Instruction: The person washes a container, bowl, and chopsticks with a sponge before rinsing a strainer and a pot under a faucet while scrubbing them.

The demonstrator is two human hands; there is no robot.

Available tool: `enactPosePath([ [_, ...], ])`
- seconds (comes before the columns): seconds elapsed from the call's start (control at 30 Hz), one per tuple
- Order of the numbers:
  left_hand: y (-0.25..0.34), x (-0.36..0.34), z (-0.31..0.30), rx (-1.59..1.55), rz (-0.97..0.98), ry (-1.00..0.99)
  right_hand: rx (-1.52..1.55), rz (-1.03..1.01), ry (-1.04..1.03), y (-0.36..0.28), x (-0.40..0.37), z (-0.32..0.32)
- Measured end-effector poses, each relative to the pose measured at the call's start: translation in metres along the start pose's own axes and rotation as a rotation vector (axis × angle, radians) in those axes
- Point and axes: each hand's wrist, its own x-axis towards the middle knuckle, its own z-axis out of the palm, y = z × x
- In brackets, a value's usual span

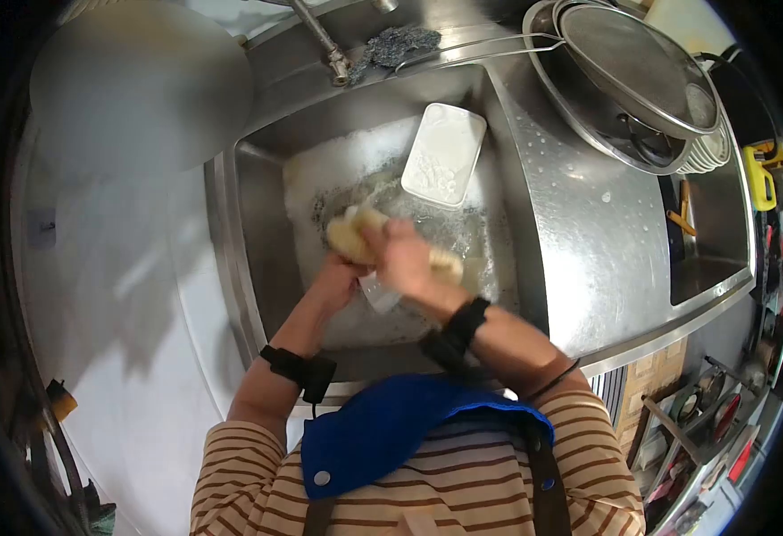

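My right hand (pixel 402 259), smeared by motion, presses a pale yellow sponge or cloth (pixel 347 238) over the soapy water. Close beside it, my left hand (pixel 339 280) is closed on a white, partly see-through piece (pixel 379 293), whose kind I cannot tell. Part of that piece is hidden behind the right hand and the yellow scrubber. Farther back in the metal sink (pixel 262 232), a white rectangular container (pixel 445 154) floats among the suds with foam inside.
A tap (pixel 331 55) and grey steel wool (pixel 400 45) are at the sink's back edge. Large strainers (pixel 633 67) and metal bowls sit on the drainboard (pixel 579 241) at right, near stacked plates (pixel 708 152). A second basin (pixel 713 259) lies at far right.
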Motion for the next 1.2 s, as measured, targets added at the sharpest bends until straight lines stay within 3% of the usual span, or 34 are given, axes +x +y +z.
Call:
enactPosePath([
  [0.1,0.005,-0.003,0.002,-0.098,0.006,-0.011,0.027,0.141,-0.083,0.0,-0.031,-0.006],
  [0.17,0.011,-0.005,-0.011,-0.117,-0.034,-0.026,-0.112,0.276,-0.267,0.041,-0.035,-0.008],
  [0.23,0.018,-0.008,-0.014,-0.135,-0.059,-0.048,0.017,0.552,-0.41,0.059,-0.024,-0.038],
  [0.37,0.019,-0.016,-0.008,-0.189,-0.001,-0.055,-0.026,0.596,-0.281,0.053,-0.019,-0.027],
  [0.43,0.019,-0.013,-0.003,-0.18,-0.01,-0.093,-0.229,0.254,-0.416,0.038,-0.015,-0.005],
  [0.47,0.02,-0.013,-0.001,-0.179,-0.014,-0.069,-0.226,0.256,-0.417,0.04,-0.018,-0.002],
  [0.53,0.016,-0.011,-0.006,-0.18,-0.012,-0.04,-0.272,0.017,-0.386,0.05,-0.026,0.009],
  [0.57,0.007,-0.008,-0.014,-0.116,0.0,-0.061,-0.27,0.018,-0.387,0.062,-0.041,0.027],
  [0.63,0.006,-0.007,-0.017,-0.059,0.016,-0.079,-0.4,0.223,-0.586,0.102,-0.077,0.071],
  [0.7,0.013,-0.017,-0.008,0.302,-0.072,-0.078,-0.3,0.297,-0.789,0.111,-0.061,0.028],
  [0.73,0.012,-0.018,-0.004,0.287,-0.081,-0.059,-0.257,0.433,-0.816,0.099,-0.039,-0.011],
  [0.77,0.014,-0.012,0.001,0.869,-0.037,-0.194,-0.216,0.571,-0.835,0.088,-0.019,-0.043],
  [0.8,0.016,-0.008,0.004,1.455,0.015,-0.331,-0.219,0.555,-0.84,0.085,-0.013,-0.051],
  [0.83,0.009,-0.005,0.007,1.689,0.066,-0.371,-0.297,0.443,-0.645,0.083,-0.01,-0.056],
  [0.87,-0.001,0.0,0.008,1.687,0.108,-0.29,-0.368,0.336,-0.447,0.082,-0.008,-0.059],
  [0.93,-0.021,0.015,0.003,1.499,0.227,-0.079,-0.328,0.288,-0.501,0.073,-0.006,-0.044],
  [1.0,-0.037,0.034,-0.005,1.087,0.373,0.143,-0.409,0.174,-0.684,0.084,-0.019,0.005],
  [1.03,-0.041,0.041,-0.008,0.848,0.433,0.222,-0.407,0.184,-0.682,0.092,-0.028,0.03],
  [1.1,-0.046,0.051,-0.01,0.448,0.493,0.281,-0.225,0.586,-0.71,0.102,-0.039,0.061],
  [1.13,-0.039,0.05,-0.004,0.446,0.487,0.272,-0.227,0.597,-0.712,0.096,-0.037,0.054],
  [1.2,-0.027,0.046,0.003,-0.363,-0.355,-0.154,-0.008,0.937,-0.58,0.084,-0.034,0.04],
])
